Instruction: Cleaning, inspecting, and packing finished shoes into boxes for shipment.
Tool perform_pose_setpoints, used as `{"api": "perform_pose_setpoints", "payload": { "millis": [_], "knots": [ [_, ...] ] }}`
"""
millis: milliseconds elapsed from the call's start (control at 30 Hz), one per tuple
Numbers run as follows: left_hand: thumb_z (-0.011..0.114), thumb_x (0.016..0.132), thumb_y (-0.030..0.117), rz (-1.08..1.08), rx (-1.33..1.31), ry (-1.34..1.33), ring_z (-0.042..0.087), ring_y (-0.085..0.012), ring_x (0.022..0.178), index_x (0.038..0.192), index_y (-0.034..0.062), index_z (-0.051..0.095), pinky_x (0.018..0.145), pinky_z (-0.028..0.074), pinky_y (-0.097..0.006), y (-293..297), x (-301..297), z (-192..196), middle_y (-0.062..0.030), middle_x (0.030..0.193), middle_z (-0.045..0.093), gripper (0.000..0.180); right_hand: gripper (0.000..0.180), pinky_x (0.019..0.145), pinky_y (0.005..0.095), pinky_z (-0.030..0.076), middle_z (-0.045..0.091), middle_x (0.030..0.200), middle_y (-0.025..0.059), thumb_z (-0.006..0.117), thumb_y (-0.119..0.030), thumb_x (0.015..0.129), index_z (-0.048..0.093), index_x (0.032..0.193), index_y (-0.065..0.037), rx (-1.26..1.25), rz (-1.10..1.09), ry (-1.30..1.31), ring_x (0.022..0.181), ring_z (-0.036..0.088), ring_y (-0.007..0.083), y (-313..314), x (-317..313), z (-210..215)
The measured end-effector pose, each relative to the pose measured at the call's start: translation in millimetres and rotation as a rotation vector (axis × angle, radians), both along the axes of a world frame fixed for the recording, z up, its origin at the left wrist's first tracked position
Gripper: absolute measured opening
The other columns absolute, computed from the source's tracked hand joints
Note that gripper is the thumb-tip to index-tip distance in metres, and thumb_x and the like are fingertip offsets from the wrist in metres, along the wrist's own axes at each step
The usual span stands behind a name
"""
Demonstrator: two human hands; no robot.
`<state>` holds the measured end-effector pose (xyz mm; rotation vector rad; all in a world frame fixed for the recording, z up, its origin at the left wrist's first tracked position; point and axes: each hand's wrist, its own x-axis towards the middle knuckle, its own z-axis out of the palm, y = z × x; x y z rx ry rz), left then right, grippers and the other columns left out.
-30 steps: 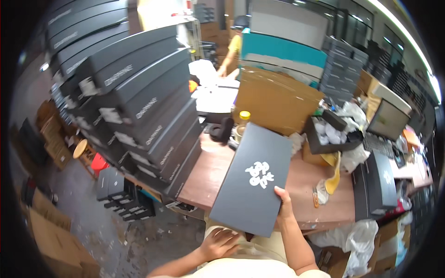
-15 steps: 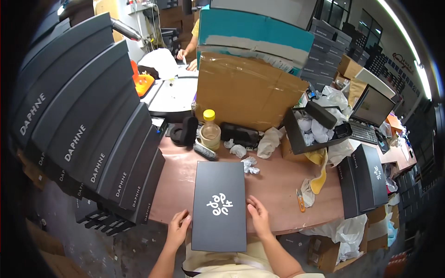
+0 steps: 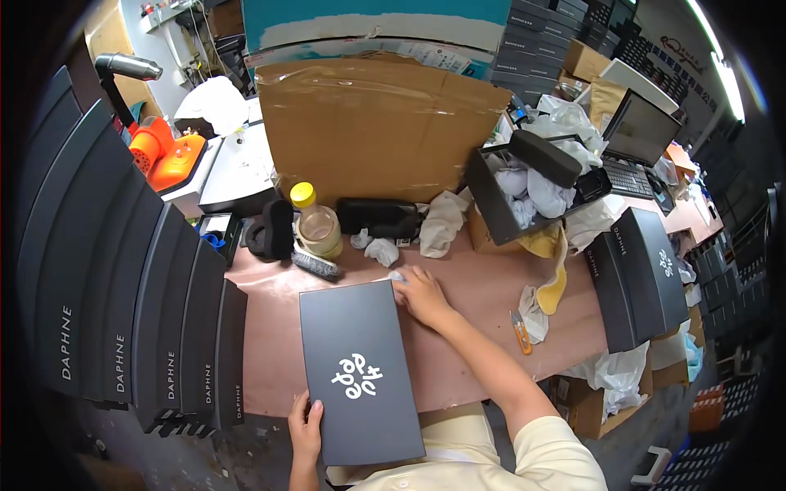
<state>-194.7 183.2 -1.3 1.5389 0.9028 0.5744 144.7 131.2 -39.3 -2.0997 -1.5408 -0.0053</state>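
Note:
A dark grey shoebox with a white printed lid lies closed at the table's near edge, slightly tilted to the left and overhanging toward me. My left hand grips its lower left side, thumb on the lid's edge and the other fingers partly hidden. Beyond the box's far right corner, my right hand reaches across the table. Its fingers are closed over a small crumpled tissue, most of which the fingers and box conceal.
Tall stacks of dark shoeboxes stand left. Along the back are a brush, a yellow-capped bottle and a cardboard sheet. Orange snips lie right, near an open box of crumpled paper and two shoeboxes.
My right hand has left the shoebox's right side and moved forward to the crumpled tissue. My left hand has closed on the box, which is now tilted. The view has shifted right.

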Motion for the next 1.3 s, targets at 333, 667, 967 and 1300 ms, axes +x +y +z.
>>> {"api": "perform_pose_setpoints", "payload": {
  "millis": [333,667,967,1300],
  "knots": [
    [0.059,0.086,0.014,0.033,0.122,0.052,0.058,-0.017,0.087,0.107,-0.0076,0.059,0.079,0.046,-0.028,-2,3,18,-0.0119,0.099,0.059,0.03,0.034,0.092,0.0436,0.043,0.055,0.116,0.0152,0.063,-0.008,0.076,0.063,0.109,-0.009,0.177,-0.38,-0.47,0.112,0.047,0.0371,-43,9,101],
    [0.064,0.083,0.007,0.135,-0.565,-0.033,0.058,-0.0114,0.087,0.101,-0.0032,0.059,0.08,0.045,-0.023,0,-18,21,-0.0047,0.089,0.06,0.022,0.033,0.086,0.0267,0.045,0.058,0.106,0.0079,0.059,-0.02,0.09,0.053,0.115,0.001,0.084,-0.348,1.552,0.095,0.057,0.0147,-138,-157,32],
    [0.068,0.076,0.004,0.04,-0.726,-0.404,0.048,-0.0149,0.107,0.108,0.0037,0.048,0.091,0.042,-0.028,1,8,39,-0.0089,0.121,0.045,0.038,0.051,0.091,0.0342,0.041,0.05,0.116,0.0091,0.064,-0.031,0.08,0.049,0.114,0.004,0.358,-0.247,1.886,0.109,0.049,0.0192,-134,-144,55],
    [0.059,0.081,0.037,0.061,-0.411,-0.403,0.053,-0.0176,0.102,0.122,-0.0034,0.042,0.088,0.045,-0.029,-15,16,48,-0.0121,0.11,0.052,0.06,0.032,0.097,0.0313,0.036,0.038,0.133,0.012,0.057,-0.029,0.089,0.057,0.095,0.003,0.502,-0.289,1.401,0.113,0.045,0.0182,-111,-158,91]
  ]
}}
